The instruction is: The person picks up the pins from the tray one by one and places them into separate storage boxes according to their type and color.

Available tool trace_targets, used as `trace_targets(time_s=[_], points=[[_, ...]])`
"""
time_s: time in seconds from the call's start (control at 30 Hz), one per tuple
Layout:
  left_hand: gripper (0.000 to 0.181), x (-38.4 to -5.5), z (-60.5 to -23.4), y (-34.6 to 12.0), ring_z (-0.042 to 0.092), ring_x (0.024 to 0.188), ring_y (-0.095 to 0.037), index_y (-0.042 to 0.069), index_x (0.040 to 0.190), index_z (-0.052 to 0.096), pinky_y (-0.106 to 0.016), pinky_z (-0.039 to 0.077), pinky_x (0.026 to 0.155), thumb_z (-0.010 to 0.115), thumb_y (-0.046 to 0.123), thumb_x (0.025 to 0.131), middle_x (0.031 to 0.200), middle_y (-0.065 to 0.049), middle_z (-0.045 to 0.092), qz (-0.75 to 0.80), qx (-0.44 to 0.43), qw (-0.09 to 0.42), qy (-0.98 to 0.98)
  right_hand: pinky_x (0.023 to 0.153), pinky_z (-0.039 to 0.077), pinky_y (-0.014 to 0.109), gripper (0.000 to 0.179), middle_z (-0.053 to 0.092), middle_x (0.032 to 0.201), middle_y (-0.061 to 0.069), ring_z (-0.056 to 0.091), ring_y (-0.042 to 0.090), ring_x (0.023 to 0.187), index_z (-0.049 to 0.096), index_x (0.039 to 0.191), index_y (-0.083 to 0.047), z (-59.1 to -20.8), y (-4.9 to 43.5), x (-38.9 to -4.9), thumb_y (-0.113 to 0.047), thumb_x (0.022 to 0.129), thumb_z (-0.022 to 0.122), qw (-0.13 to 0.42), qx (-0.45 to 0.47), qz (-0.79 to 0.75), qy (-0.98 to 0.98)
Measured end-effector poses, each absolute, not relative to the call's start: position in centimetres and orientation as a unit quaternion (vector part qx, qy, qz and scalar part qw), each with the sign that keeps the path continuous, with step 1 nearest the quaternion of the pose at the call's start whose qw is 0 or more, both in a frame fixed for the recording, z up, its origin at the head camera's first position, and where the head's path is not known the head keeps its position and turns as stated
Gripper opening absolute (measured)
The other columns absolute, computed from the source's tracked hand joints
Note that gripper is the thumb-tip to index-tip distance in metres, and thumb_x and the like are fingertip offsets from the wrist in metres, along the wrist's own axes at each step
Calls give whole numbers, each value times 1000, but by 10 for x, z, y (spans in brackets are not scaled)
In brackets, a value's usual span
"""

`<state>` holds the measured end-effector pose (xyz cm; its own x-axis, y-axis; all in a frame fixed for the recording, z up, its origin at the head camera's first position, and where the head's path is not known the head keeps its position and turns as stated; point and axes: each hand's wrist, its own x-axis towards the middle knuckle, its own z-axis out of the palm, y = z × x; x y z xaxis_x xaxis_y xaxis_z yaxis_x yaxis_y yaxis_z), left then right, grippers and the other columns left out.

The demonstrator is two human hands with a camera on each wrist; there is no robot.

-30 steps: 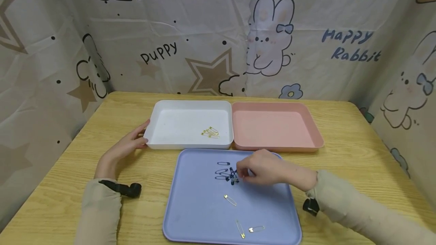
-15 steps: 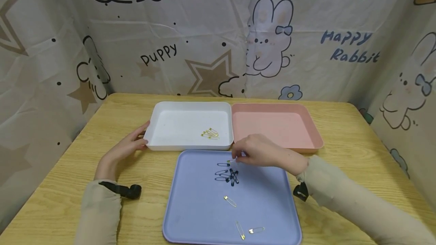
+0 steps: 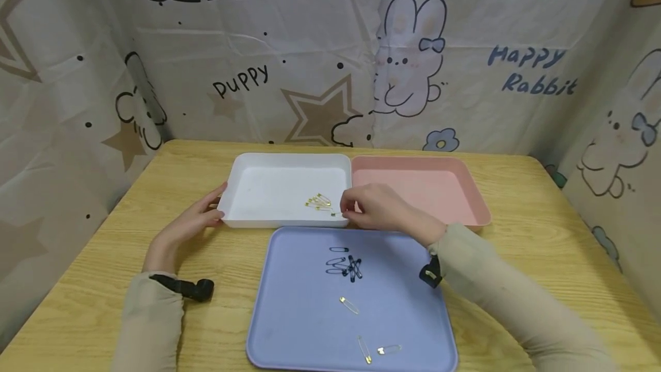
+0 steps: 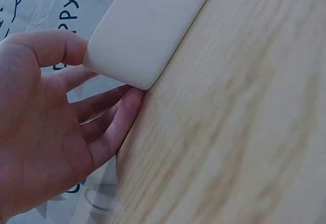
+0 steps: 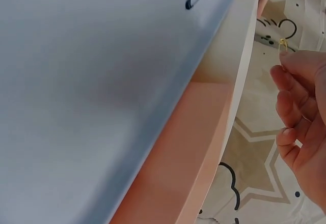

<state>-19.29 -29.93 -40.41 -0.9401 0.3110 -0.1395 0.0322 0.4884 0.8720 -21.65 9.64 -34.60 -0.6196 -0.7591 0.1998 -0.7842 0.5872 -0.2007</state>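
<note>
My right hand (image 3: 379, 206) pinches a gold safety pin (image 5: 283, 44) between thumb and forefinger, over the front right corner of the white tray (image 3: 268, 188). A small pile of gold safety pins (image 3: 317, 201) lies in that tray just left of the fingertips. My left hand (image 3: 191, 220) touches the tray's left end with fairly straight fingers; in the left wrist view, its thumb and fingertips meet the tray's outer wall (image 4: 137, 35). On the blue tray (image 3: 299, 314) rest a cluster of black safety pins (image 3: 352, 268) and three separate gold ones, including a gold safety pin (image 3: 349, 305).
A pink tray (image 3: 413, 188) stands against the white tray's right side, behind the blue tray. All three sit on a wooden table (image 3: 206, 332). A printed cloth (image 3: 310, 45) hangs along the back and sides.
My right hand has moved from beside the black pins on the blue tray, up and left to the white tray, carrying the gold safety pin. My left hand stays in place.
</note>
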Motion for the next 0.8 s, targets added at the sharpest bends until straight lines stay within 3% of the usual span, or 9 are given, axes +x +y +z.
trace_targets(time_s=[0.27,0.8], points=[[68,-194,-400,-299,38,116,-37,13,147,3,-21,44,82,43,10,93,140,-30,21,500,102,140,849,61,43,22,5,61,77,-10,51,6,65,65,86,-21,-348,83,-235,-20,85,60,34,408,127,-903],[67,-193,-401,-297,38,116,-39,12,147,3,-22,45,81,42,8,93,139,-31,22,505,101,141,846,70,47,27,9,68,88,-7,60,7,79,68,90,-20,-364,56,-258,-24,86,62,11,370,123,-921]])
